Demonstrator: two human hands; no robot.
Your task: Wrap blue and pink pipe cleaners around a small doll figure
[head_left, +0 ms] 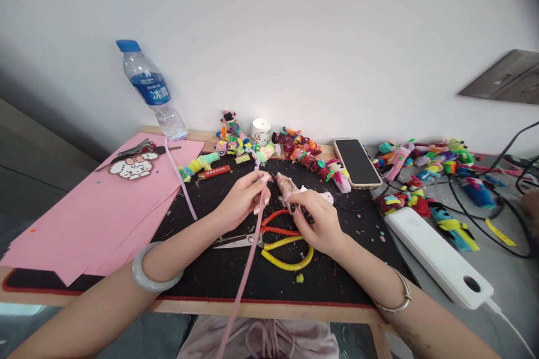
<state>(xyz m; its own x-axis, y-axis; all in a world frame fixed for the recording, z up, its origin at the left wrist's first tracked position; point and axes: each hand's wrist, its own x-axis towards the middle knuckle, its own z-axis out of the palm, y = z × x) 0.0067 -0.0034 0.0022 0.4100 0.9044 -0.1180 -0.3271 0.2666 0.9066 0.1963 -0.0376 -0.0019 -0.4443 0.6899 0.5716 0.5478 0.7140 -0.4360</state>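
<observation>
Pinching pink pipe cleaner (248,258) | left hand (240,201) | runs toward viewer

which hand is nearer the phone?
Right. The right hand holds a small fuzzy figure on the black mat, just left of and below the phone. The left hand, pinching a pink strand, sits farther left.

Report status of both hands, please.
Left hand pinching long pink fuzzy pipe cleaner. Right hand gripping small pinkish fuzzy figure. Scissors lying beneath.
</observation>
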